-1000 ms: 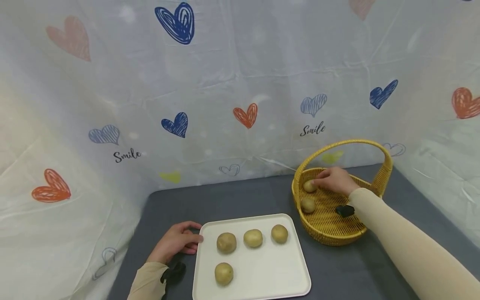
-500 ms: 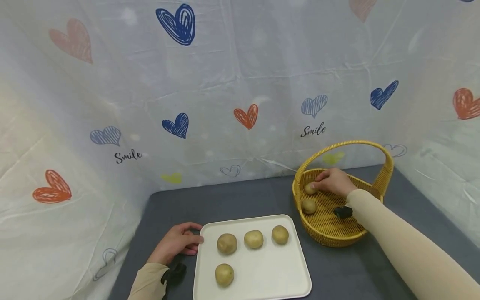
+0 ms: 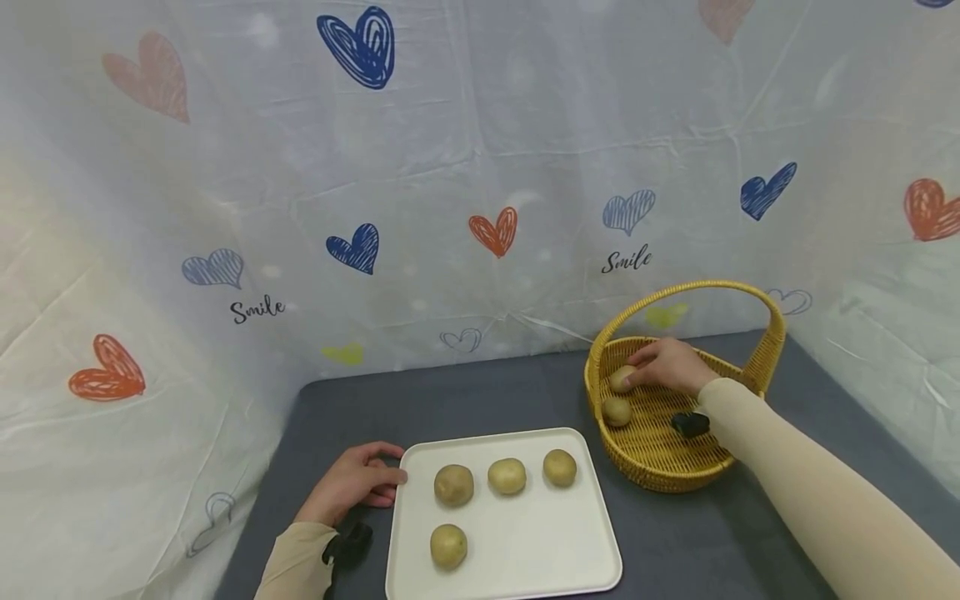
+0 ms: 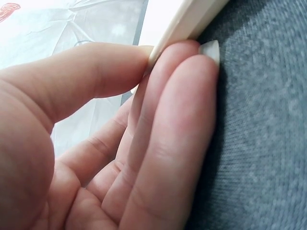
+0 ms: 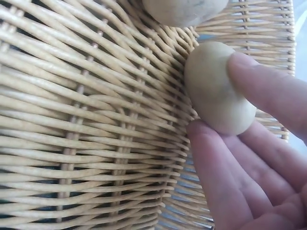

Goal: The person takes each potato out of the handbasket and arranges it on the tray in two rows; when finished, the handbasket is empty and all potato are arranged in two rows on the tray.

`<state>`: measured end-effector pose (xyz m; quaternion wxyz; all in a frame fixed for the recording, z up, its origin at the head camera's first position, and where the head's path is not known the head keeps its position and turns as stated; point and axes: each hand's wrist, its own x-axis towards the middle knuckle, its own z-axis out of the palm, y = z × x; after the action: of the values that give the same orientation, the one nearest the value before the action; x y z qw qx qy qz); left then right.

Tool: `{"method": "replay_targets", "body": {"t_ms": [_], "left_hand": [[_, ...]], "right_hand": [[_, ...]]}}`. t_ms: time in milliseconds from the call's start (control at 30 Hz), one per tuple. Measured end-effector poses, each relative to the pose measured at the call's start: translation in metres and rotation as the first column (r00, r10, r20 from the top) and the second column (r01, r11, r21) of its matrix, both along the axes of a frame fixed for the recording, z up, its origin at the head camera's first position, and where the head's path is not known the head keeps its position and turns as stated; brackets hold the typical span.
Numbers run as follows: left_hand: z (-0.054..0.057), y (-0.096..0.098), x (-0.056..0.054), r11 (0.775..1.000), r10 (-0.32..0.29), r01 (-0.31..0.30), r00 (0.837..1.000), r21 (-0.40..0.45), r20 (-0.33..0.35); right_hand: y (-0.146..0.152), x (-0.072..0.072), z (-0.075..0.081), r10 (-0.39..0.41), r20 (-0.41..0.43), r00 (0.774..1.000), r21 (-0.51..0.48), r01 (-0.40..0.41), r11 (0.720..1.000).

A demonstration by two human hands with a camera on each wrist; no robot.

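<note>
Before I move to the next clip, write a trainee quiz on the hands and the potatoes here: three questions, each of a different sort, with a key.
1. How many potatoes lie on the tray?
2. True or false: the left hand holds a potato.
3. Fill in the blank: the right hand grips a potato inside the ____.

Key
1. Four: three along the far side and one nearer.
2. False; it pinches the edge of the tray.
3. Basket.
</note>
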<state>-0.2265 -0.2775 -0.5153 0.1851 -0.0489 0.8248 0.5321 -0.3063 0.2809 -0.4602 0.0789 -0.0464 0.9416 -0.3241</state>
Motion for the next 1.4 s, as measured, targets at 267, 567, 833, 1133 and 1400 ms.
{"method": "replay_targets", "body": {"t_ms": [267,567,833,1133,1400], "left_hand": [[0.001,-0.003,0.003,1.000,-0.005,0.005,1.000,-0.008,0.000],[-0.001,-0.009,-0.002,1.000,-0.008,0.008,1.000,-0.008,-0.007],[0.001,-0.008,0.000,1.000,0.008,-0.009,1.000,-0.021,-0.024],[-0.001,-0.005,-0.002,1.000,0.011,-0.011,1.000,-0.017,-0.024],[0.000,0.001,0.001,1.000,0.007,-0.008,0.999,-0.023,-0.038]], "right_hand": [[0.001,0.020,0.020,-0.047,-0.046,0.998,-0.011,0.047,0.999],[-0.012,0.082,0.052,-0.111,-0.125,0.986,-0.133,0.094,0.987],[-0.043,0.124,0.041,-0.147,-0.103,0.984,-0.359,0.101,0.928],[-0.100,0.149,0.020,-0.090,-0.015,0.996,-0.553,0.066,0.830],[-0.153,0.162,-0.013,0.073,0.032,0.997,-0.650,-0.034,0.759]]}}
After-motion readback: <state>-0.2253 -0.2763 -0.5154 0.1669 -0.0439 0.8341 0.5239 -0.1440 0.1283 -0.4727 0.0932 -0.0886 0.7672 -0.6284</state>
